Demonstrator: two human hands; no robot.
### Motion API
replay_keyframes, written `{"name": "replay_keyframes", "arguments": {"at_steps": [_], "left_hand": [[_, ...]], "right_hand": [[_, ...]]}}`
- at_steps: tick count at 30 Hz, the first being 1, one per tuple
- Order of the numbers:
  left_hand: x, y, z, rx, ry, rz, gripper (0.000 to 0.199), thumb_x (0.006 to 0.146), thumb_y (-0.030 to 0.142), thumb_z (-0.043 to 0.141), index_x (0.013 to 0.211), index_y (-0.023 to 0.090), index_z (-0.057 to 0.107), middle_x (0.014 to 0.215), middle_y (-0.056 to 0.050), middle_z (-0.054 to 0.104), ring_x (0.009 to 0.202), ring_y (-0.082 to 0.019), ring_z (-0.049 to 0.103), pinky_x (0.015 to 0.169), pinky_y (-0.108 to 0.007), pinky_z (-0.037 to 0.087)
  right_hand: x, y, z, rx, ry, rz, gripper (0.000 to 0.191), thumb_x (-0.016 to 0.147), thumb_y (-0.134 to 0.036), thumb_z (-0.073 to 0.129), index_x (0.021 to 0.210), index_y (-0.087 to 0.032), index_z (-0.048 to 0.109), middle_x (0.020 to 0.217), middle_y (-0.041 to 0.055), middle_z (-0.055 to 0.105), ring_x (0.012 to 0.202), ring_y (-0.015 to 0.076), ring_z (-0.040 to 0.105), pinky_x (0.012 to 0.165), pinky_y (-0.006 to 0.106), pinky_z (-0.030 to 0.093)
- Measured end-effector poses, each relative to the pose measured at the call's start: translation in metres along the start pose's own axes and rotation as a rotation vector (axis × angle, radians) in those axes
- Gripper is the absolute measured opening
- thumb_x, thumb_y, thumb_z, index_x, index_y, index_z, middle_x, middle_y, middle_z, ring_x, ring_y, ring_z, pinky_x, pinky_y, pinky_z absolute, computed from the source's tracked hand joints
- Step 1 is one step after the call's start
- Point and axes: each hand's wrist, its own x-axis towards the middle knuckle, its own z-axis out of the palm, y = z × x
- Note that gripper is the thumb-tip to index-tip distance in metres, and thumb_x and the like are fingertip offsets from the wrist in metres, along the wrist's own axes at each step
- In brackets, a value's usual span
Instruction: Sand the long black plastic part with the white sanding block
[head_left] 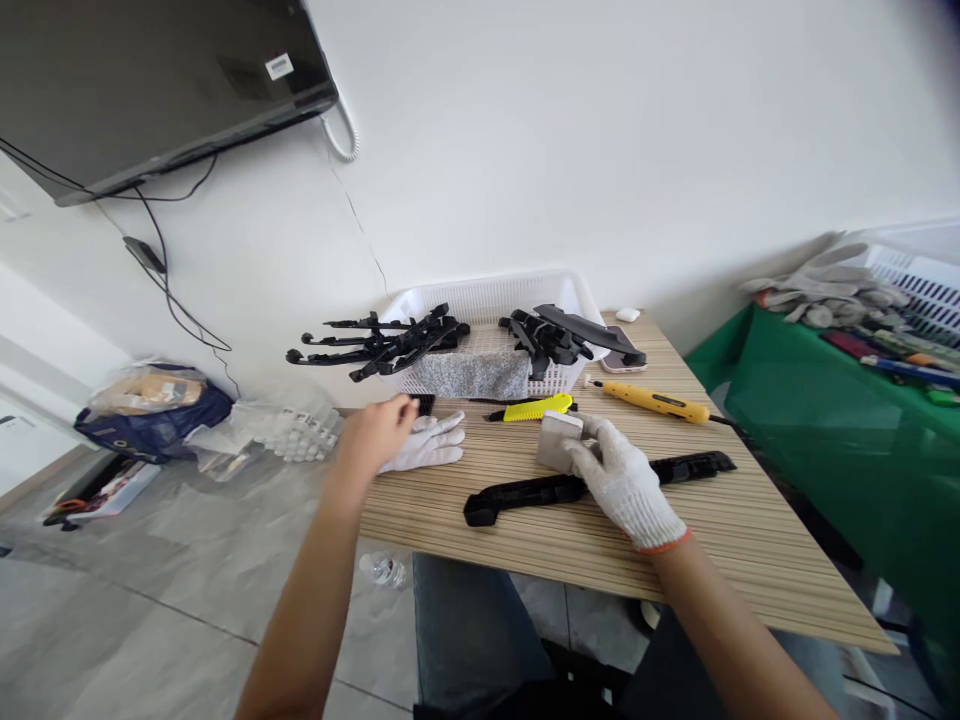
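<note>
My bare left hand (379, 432) is at the table's left edge with its fingers curled in. It overlaps a white work glove (429, 445) lying flat; whether it grips anything is hidden. In a white knit glove with an orange cuff, my right hand (619, 475) grips a pale grey rectangular block (559, 440). Under that hand a long black plastic part (525, 493) lies across the table, its middle covered. Behind the block is a yellow utility knife (536, 408). A small black ridged piece (424, 404) sits just beyond my left hand.
A white plastic basket (480, 292) at the back holds several black plastic parts (409, 340), with a grey cloth (472, 376) over its rim. A yellow corded tool (652, 400) and a phone (624, 352) lie right. A green-covered table (840, 400) stands alongside.
</note>
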Motion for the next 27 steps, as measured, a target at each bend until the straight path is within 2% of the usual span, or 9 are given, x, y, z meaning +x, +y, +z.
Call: {"name": "replay_keyframes", "arguments": {"at_steps": [4, 7, 12, 15, 17, 19, 21, 24, 27], "left_hand": [[-0.033, -0.050, 0.012, -0.002, 0.045, -0.222, 0.046, 0.095, 0.039, 0.030, 0.109, 0.015, 0.068, 0.093, -0.016, 0.075, 0.088, -0.029, 0.071, 0.077, -0.040, 0.054], [-0.060, -0.057, 0.034, 0.032, 0.191, -0.311, 0.065, 0.094, 0.048, 0.036, 0.143, 0.006, 0.046, 0.148, -0.029, 0.044, 0.140, -0.043, 0.037, 0.109, -0.066, 0.030], [-0.081, -0.051, 0.052, 0.016, 0.305, -0.248, 0.067, 0.095, 0.053, 0.040, 0.152, 0.020, 0.036, 0.160, -0.023, 0.026, 0.149, -0.046, 0.012, 0.109, -0.078, 0.000], [-0.077, -0.053, 0.045, -0.187, 0.325, -0.312, 0.066, 0.088, 0.055, 0.055, 0.146, 0.024, 0.047, 0.160, -0.021, 0.027, 0.149, -0.046, 0.015, 0.111, -0.076, 0.010], [-0.072, -0.053, 0.040, -0.578, 0.377, -0.308, 0.061, 0.088, 0.051, 0.059, 0.141, 0.022, 0.052, 0.151, -0.022, 0.044, 0.139, -0.037, 0.043, 0.109, -0.060, 0.039], [-0.068, -0.051, 0.038, -0.999, 0.418, -0.233, 0.055, 0.097, 0.051, 0.041, 0.132, 0.014, 0.059, 0.118, -0.017, 0.069, 0.095, -0.020, 0.072, 0.077, -0.030, 0.060], [-0.066, -0.045, 0.039, -1.228, 0.449, -0.164, 0.067, 0.102, 0.049, 0.013, 0.114, 0.012, 0.067, 0.071, -0.002, 0.068, 0.041, -0.009, 0.055, 0.038, -0.016, 0.047], [-0.065, -0.028, 0.040, -1.464, 0.530, -0.149, 0.065, 0.103, 0.048, 0.009, 0.096, 0.021, 0.067, 0.039, 0.012, 0.034, 0.022, -0.007, 0.012, 0.023, -0.014, 0.020], [-0.062, -0.002, 0.033, -1.721, 0.475, -0.166, 0.054, 0.102, 0.053, 0.016, 0.108, 0.028, 0.064, 0.054, 0.006, 0.059, 0.035, -0.006, 0.043, 0.038, -0.014, 0.038]], "right_hand": [[-0.003, -0.006, -0.004, -0.063, 0.055, 0.029, 0.057, 0.083, -0.048, 0.055, 0.136, -0.027, 0.054, 0.090, 0.0051, 0.070, 0.084, 0.0260, 0.067, 0.077, 0.038, 0.049], [-0.004, -0.004, -0.004, -0.063, 0.109, 0.022, 0.060, 0.083, -0.049, 0.056, 0.139, -0.028, 0.051, 0.092, 0.0047, 0.071, 0.081, 0.0253, 0.066, 0.073, 0.037, 0.048], [-0.003, -0.001, -0.003, -0.078, 0.113, 0.046, 0.063, 0.081, -0.053, 0.056, 0.138, -0.028, 0.053, 0.086, 0.0049, 0.071, 0.080, 0.0267, 0.066, 0.071, 0.038, 0.046], [-0.003, -0.002, -0.004, -0.079, 0.099, 0.076, 0.066, 0.079, -0.054, 0.056, 0.139, -0.028, 0.052, 0.087, 0.0055, 0.071, 0.082, 0.0285, 0.067, 0.073, 0.039, 0.046], [-0.003, -0.002, -0.004, -0.081, 0.087, 0.091, 0.067, 0.079, -0.054, 0.055, 0.141, -0.028, 0.051, 0.089, 0.0059, 0.072, 0.084, 0.0292, 0.067, 0.076, 0.041, 0.047], [-0.003, -0.002, -0.004, -0.081, 0.083, 0.094, 0.067, 0.080, -0.055, 0.055, 0.140, -0.028, 0.051, 0.092, 0.0063, 0.072, 0.086, 0.0293, 0.067, 0.078, 0.042, 0.047], [-0.004, -0.001, -0.004, -0.076, 0.083, 0.085, 0.066, 0.079, -0.055, 0.055, 0.140, -0.028, 0.052, 0.097, 0.0069, 0.072, 0.088, 0.0291, 0.067, 0.081, 0.043, 0.048], [-0.003, -0.001, -0.004, -0.075, 0.071, 0.086, 0.066, 0.080, -0.056, 0.054, 0.139, -0.028, 0.052, 0.100, 0.0072, 0.072, 0.091, 0.0296, 0.067, 0.084, 0.044, 0.048], [-0.003, -0.001, -0.004, -0.082, 0.071, 0.085, 0.066, 0.079, -0.055, 0.053, 0.139, -0.027, 0.052, 0.098, 0.0072, 0.072, 0.092, 0.0299, 0.067, 0.084, 0.044, 0.048]]}}
